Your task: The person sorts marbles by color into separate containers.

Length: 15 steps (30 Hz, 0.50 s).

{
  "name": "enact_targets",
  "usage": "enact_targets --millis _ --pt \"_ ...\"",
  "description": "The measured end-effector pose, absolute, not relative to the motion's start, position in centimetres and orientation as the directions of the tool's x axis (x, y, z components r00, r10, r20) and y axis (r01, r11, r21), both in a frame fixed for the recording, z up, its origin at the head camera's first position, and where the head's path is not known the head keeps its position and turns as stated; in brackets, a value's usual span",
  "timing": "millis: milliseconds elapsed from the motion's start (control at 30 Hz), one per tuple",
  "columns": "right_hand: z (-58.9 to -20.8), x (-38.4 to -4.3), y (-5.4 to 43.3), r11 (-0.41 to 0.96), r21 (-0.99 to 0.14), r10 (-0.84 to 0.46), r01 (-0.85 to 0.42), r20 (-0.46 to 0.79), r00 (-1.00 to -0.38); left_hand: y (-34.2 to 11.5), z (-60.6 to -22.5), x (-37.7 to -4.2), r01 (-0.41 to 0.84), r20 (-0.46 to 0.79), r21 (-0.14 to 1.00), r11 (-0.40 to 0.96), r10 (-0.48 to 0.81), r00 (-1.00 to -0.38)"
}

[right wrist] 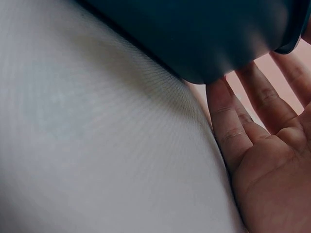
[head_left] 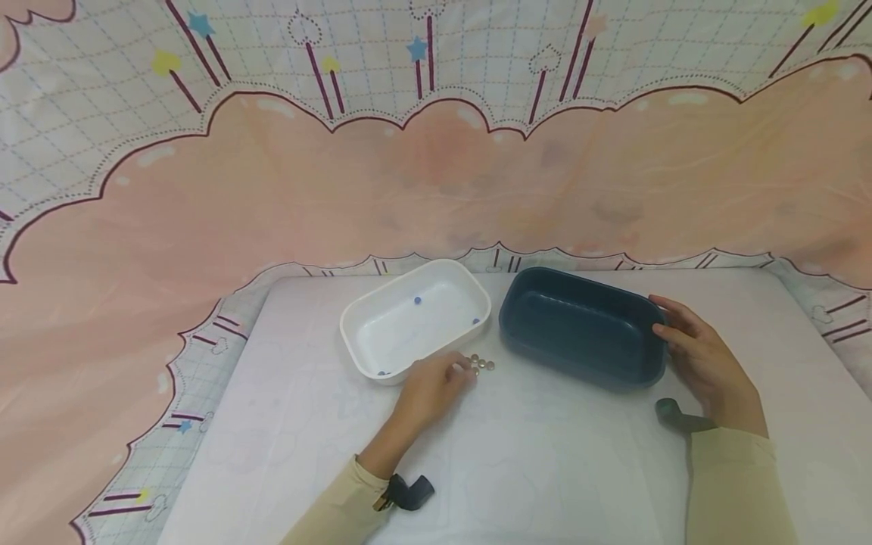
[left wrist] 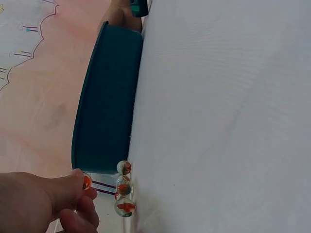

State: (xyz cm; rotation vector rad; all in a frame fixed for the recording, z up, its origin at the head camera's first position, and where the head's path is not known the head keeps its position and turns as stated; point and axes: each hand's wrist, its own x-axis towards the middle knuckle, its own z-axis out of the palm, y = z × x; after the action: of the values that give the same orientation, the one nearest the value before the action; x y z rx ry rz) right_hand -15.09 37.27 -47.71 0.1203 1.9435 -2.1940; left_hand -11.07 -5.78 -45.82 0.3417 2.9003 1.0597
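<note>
While the left hand [head_left: 431, 387] pinches a marble [left wrist: 87, 182]: thumb and finger meet around it, probably because so small and round a thing would roll out of a looser hold; it sits at the fingertips, raised off the cloth.
Loose marbles [head_left: 482, 363]: a small cluster just past the left fingertips, clear glass with reddish streaks, close enough to each other that the fingers seem able to reach them without much arm travel.
White tray [head_left: 391, 327]: just ahead of the left hand, which overlaps its near rim; whether skin touches plastic I cannot tell. Its walls presumably keep the three blue balls [head_left: 418, 300] from straying.
Right hand [head_left: 711, 371]: grasping the near end of the dark blue tray [head_left: 565, 329], one digit over the rim and others against the outer wall, apparently to steady it.
Dark blue tray: left of the right hand and beyond the loose marbles from the left hand, resting on the table.
Wrist cameras [head_left: 412, 493]: dark, one behind each hand, at the cuffs of pale sleeves [head_left: 736, 484].
Table [head_left: 545, 462]: under both hands, covered in smooth white cloth with faint creases.
Curtain [head_left: 409, 189]: beyond both hands, printed with peach clouds, dashed grids and stars; it hides the room behind.
</note>
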Motion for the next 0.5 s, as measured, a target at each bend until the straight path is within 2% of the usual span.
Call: enact_targets --millis 500 --pt "-47.80 -15.08 37.14 -0.137 -0.974 -0.111 0.180 -0.166 -0.980 -4.87 -44.86 -11.37 0.203 0.046 0.683 0.702 0.235 -0.971"
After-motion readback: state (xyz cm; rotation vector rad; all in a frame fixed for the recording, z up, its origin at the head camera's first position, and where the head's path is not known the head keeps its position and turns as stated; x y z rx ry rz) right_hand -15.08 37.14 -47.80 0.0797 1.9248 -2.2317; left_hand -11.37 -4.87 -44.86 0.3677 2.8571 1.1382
